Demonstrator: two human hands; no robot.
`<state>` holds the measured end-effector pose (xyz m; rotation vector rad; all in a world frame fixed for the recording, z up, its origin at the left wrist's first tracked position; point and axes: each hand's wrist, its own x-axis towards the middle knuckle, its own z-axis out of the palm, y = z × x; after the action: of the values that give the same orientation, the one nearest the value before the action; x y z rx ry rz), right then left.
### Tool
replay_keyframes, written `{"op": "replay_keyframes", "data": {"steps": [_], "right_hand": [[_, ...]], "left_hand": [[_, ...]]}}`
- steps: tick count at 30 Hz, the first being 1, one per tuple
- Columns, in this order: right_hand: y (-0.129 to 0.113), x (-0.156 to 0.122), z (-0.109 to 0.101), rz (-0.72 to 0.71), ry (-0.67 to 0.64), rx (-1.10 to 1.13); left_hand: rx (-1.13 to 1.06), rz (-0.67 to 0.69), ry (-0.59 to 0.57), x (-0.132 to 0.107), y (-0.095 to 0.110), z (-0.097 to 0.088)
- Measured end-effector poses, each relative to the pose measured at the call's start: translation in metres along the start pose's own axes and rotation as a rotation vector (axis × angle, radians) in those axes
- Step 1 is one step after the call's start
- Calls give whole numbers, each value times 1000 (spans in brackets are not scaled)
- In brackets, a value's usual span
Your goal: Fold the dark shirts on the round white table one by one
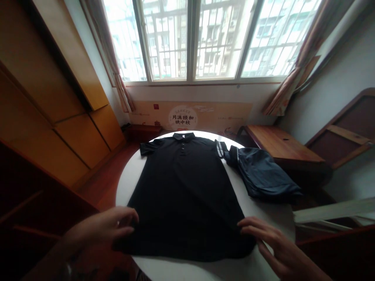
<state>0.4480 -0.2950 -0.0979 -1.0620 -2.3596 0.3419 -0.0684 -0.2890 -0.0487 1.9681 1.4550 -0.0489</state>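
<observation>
A black polo shirt (181, 191) lies flat and spread out on a round white table (129, 187), with its collar at the far side and its buttons showing. My left hand (108, 226) hovers at the near left of the shirt, fingers curled by the hem. My right hand (272, 244) has its fingers spread, and the fingertips are at the near right edge of the shirt. Neither hand visibly grips the cloth. Beyond the shirt's right sleeve, a folded dark blue garment (260, 175) lies at the table's edge, touching the sleeve.
A wooden bench (281, 144) stands beyond the table on the right, with a wooden-framed panel (342, 128) behind it. Wooden cabinets (58, 117) line the left side. A printed banner (187, 117) sits below a curtained window (190, 39).
</observation>
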Motion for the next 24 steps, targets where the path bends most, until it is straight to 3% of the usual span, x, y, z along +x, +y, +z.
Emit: {"op": "replay_keyframes", "data": {"steps": [2,6,8,11,14,18,24], "right_hand": [[4,40,-12,34,45,-1],[23,149,-27,39,108,-62],[40,203,-28,155,51,-77],[73,267,-22,501,-81,-214],[113,304,-15,692,-160,-284],[159,319,-8,930,-233,-347],[193,325,1,1101,-263,-317]], "left_hand": [[42,165,129,38,12,-17],[124,374,449,145,31,-38],[184,367,515,197,33,-38],[298,224,493,248,30,-27],[369,126,452,267,23,-13],[410,139,451,267,17,-5],[414,134,452,266,20,-7]]}}
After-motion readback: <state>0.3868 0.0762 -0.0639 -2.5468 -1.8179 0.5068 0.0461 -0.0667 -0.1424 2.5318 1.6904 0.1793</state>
